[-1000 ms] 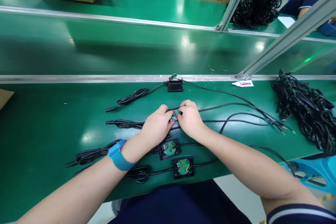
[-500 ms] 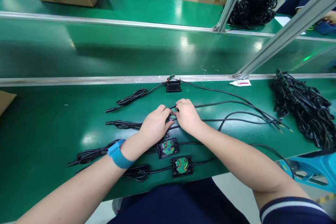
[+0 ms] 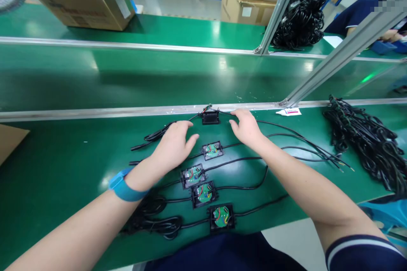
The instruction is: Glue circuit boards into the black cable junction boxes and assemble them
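My left hand is over the green table with thumb and fingers apart, close to the cable of the farthest black plastic box. That box stands by the rail, its small circuit board sticking out behind it with wires. My right hand is at the right-hand cable of the same box, thumb and forefinger apart; whether it touches the cable I cannot tell. Nearer me lie several open black boxes with green boards inside: one box between my hands, others below.
Coiled black cables lie at the left, partly under my left arm. A cable heap and a white tube are at the right. A metal rail runs behind; a slanted post rises right. A carton stands beyond.
Both hands have left the box they were working on and moved apart, toward the farthest box. That middle box now shows its board lying inside. The camera view has tilted up slightly.
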Tool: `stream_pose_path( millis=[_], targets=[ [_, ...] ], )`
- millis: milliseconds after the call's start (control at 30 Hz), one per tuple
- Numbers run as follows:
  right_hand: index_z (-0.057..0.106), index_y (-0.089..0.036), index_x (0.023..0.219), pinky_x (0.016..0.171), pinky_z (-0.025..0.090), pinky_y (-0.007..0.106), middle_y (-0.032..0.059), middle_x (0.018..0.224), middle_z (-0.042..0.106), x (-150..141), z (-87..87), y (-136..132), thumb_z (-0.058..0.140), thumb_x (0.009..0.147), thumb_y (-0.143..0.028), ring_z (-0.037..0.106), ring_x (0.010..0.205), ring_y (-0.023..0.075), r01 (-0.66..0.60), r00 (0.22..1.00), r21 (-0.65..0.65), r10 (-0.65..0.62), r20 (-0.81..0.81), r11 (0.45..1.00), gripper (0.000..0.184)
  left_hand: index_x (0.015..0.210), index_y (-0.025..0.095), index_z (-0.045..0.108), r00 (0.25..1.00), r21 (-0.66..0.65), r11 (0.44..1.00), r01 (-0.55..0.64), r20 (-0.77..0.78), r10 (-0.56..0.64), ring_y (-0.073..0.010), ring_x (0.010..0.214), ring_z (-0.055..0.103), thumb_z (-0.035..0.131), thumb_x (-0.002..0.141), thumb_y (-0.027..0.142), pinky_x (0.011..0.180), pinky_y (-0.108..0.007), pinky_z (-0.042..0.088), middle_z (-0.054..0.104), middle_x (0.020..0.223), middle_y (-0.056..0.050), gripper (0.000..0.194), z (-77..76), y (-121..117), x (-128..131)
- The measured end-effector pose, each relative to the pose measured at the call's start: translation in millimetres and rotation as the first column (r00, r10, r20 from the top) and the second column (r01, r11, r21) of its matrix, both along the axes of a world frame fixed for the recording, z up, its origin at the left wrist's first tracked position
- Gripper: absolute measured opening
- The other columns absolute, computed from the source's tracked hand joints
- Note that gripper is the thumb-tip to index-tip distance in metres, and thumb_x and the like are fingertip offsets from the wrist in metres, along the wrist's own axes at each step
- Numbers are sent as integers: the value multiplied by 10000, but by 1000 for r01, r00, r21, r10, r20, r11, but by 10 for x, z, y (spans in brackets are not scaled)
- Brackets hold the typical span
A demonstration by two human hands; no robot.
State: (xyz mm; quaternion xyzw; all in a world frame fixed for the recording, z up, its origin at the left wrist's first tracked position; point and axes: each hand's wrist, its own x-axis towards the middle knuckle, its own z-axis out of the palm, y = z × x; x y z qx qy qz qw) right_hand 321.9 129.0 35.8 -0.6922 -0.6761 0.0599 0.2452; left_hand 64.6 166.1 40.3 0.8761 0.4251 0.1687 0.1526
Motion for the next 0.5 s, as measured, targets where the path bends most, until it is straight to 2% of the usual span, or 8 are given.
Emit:
stream_pose_path(
  millis=[100,167,233,300,367,433,500],
  targets=[
    [621,-76,1243,1031,420,408,171,1226,667,48,-21,370,568,842,-86,577,1149,290,-2,997,-113,11,77,994,405,1225,90,530,995,11,995,-98,-6,98,-334,1186,569,500,874,249,1049,-478,438,633,1221,-205,387,-35,408,81],
    [664,-113,1168,976,438,376,139,1143,700,40,-33,559,578,837,-82,600,1080,270,-29,995,-207,49,91,978,344,1270,87,504,995,-83,992,-96,7,97,-315,1158,593,526,835,237,1024,-459,460,630,1246,-203,461,-77,632,171],
    [704,-147,1016,892,450,330,102,1014,721,27,-35,671,614,846,-119,621,971,237,-72,993,-267,93,67,961,194,1285,108,486,995,-201,977,-75,45,85,-272,1027,645,555,803,243,936,-420,506,672,1155,-159,506,-115,785,250],
    [702,-162,913,819,441,294,73,914,710,20,-22,706,641,864,-165,618,871,203,-116,991,-264,128,28,957,78,1227,138,513,993,-298,953,-46,89,76,-227,844,661,575,786,264,819,-378,525,699,955,-85,464,-126,864,295],
    [687,-164,885,787,424,276,59,873,687,13,12,681,629,887,-174,603,827,184,-143,989,-208,146,2,968,59,1103,160,558,986,-390,921,-13,148,76,-192,695,636,573,794,301,706,-335,511,661,782,-27,340,-98,885,305],
    [675,-162,879,781,410,271,58,863,672,-4,68,621,598,902,-155,591,825,180,-158,987,-147,159,-4,976,80,1010,175,582,974,-433,901,28,215,72,-167,633,607,550,819,339,638,-304,481,640,746,-14,253,-38,876,296],
    [665,-163,866,759,402,271,54,841,667,-36,138,544,577,910,-149,584,799,179,-163,987,-135,164,-7,977,99,973,184,598,960,-400,914,61,274,56,-157,662,599,547,828,361,635,-289,462,656,807,-26,235,29,859,293]
  ],
)
